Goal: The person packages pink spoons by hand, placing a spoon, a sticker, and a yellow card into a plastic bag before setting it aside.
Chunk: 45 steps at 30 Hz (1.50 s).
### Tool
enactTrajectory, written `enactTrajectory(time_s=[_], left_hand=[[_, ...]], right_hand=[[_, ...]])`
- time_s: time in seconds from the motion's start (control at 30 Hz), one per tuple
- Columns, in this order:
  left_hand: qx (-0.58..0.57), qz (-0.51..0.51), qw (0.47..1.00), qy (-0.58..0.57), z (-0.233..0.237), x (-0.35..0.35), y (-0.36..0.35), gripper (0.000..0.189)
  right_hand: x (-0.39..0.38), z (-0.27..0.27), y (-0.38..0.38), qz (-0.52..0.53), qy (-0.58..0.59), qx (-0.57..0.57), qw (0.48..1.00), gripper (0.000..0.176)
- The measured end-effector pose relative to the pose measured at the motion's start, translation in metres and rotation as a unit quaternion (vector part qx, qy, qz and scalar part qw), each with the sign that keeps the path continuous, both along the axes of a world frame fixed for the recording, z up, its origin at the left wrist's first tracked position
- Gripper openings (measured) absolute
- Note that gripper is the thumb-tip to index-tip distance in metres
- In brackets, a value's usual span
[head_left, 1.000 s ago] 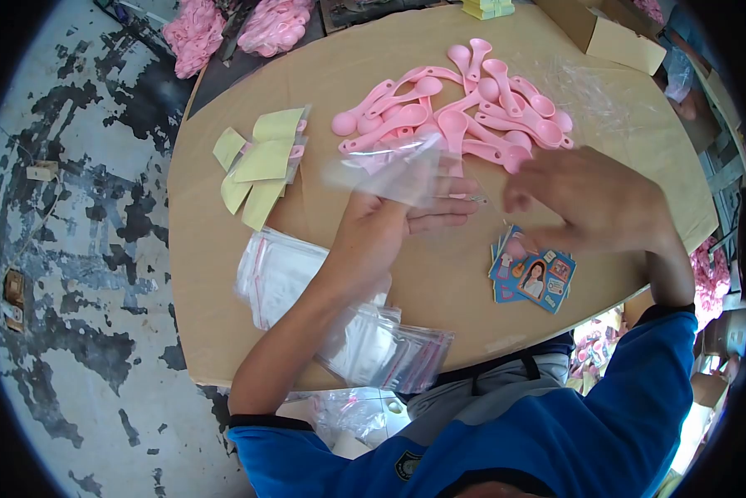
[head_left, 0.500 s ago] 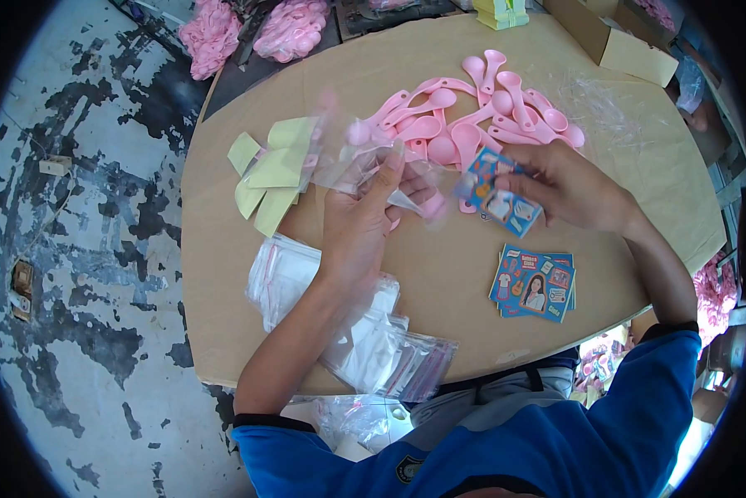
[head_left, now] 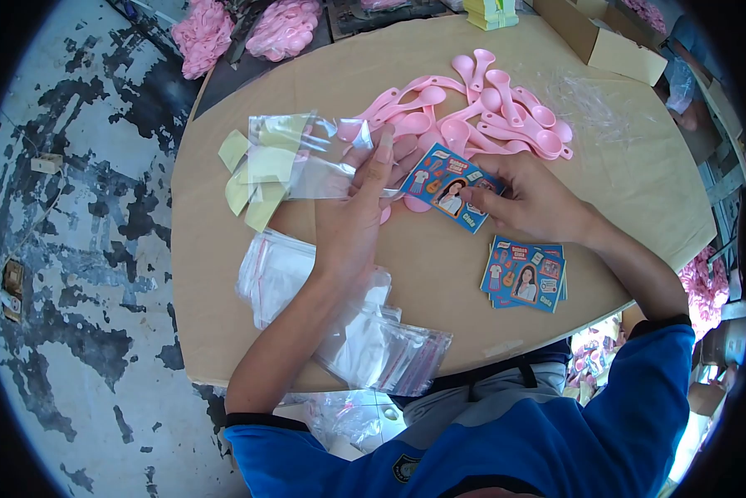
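A clear plastic bag is pinched in my left hand, reaching leftward over some pale yellow slips. My right hand grips a blue printed card between thumb and fingers. The card's left corner is right at the bag's right end, by my left fingers. Just beyond both hands spreads a heap of pink plastic measuring spoons. Below my right hand lies a small stack of matching blue cards. Flat clear bags are fanned out beneath my left forearm.
Crumpled clear film lies right of the spoons on the brown-covered table. A cardboard box and a yellow-green stack stand at the far edge. Bundles of pink items sit beyond the table at the back left.
The bag has swung left and flattened out in my left hand. My right hand has brought the card left to the bag's end, its printed picture now facing up.
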<state>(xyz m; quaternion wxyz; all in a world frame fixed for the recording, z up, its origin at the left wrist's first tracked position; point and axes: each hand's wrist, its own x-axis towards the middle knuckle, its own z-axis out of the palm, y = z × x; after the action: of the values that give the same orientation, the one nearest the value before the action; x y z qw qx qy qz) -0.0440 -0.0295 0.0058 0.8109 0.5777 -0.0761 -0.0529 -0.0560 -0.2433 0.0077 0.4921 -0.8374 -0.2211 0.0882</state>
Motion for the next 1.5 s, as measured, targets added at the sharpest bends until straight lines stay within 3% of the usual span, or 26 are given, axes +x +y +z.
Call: enactTrajectory(time_s=[0.07, 0.17, 0.3, 0.4, 0.57, 0.63, 0.67, 0.77, 0.87, 0.93, 1.07, 1.13, 1.17, 1.3, 1.5], left_hand=[[0.015, -0.002, 1.0, -0.013, 0.002, -0.002, -0.001, 0.047], [0.091, -0.012, 0.996, -0.014, 0.0, -0.006, 0.0, 0.042], [0.038, -0.041, 0.998, -0.001, -0.001, -0.004, 0.003, 0.044], [0.169, -0.061, 0.982, 0.054, 0.004, -0.006, 0.004, 0.046], [0.056, -0.135, 0.986, -0.077, 0.005, -0.013, -0.002, 0.051], [-0.054, -0.132, 0.99, -0.02, 0.01, -0.011, -0.002, 0.051], [-0.025, -0.134, 0.99, -0.032, 0.005, -0.007, 0.0, 0.053], [-0.083, -0.155, 0.984, -0.024, 0.003, -0.004, 0.002, 0.053], [0.045, -0.146, 0.984, -0.089, 0.006, -0.02, -0.005, 0.055], [0.082, -0.174, 0.979, -0.07, 0.009, -0.027, 0.001, 0.055], [0.064, -0.094, 0.991, -0.07, 0.008, -0.016, 0.006, 0.048], [0.038, -0.031, 0.996, -0.075, 0.006, -0.007, 0.006, 0.044], [0.025, 0.001, 0.997, -0.079, 0.006, -0.005, 0.005, 0.042], [0.014, 0.0, 0.994, -0.106, 0.007, -0.01, 0.0, 0.042], [0.026, 0.0, 0.994, -0.106, 0.008, -0.012, -0.001, 0.046]], right_hand=[[0.004, -0.01, -0.001, 0.026, -0.059, 0.015, 0.998, 0.025], [0.003, -0.011, 0.001, 0.021, 0.018, 0.093, 0.995, 0.023], [0.004, -0.014, 0.002, 0.003, 0.043, 0.152, 0.987, 0.027], [-0.001, -0.01, 0.011, -0.023, 0.063, 0.184, 0.981, 0.028], [-0.004, -0.011, 0.013, -0.039, 0.072, 0.165, 0.983, 0.031], [0.0, -0.021, 0.016, -0.037, 0.058, 0.204, 0.976, 0.029], [0.001, -0.023, 0.018, -0.036, 0.051, 0.224, 0.973, 0.028], [-0.01, -0.003, 0.027, -0.02, 0.136, 0.265, 0.954, 0.024], [-0.007, -0.013, 0.022, -0.028, 0.106, 0.215, 0.97, 0.025], [-0.001, -0.025, 0.012, 0.015, 0.036, 0.175, 0.984, 0.026], [0.01, 0.003, -0.004, -0.017, 0.009, 0.15, 0.989, 0.026], [0.023, 0.007, -0.014, -0.104, -0.194, -0.035, 0.975, 0.026], [0.028, 0.008, -0.02, -0.144, -0.292, -0.127, 0.937, 0.025], [0.036, -0.021, -0.03, -0.095, -0.369, -0.265, 0.886, 0.029], [0.026, -0.01, -0.029, -0.073, -0.316, -0.285, 0.902, 0.024]])
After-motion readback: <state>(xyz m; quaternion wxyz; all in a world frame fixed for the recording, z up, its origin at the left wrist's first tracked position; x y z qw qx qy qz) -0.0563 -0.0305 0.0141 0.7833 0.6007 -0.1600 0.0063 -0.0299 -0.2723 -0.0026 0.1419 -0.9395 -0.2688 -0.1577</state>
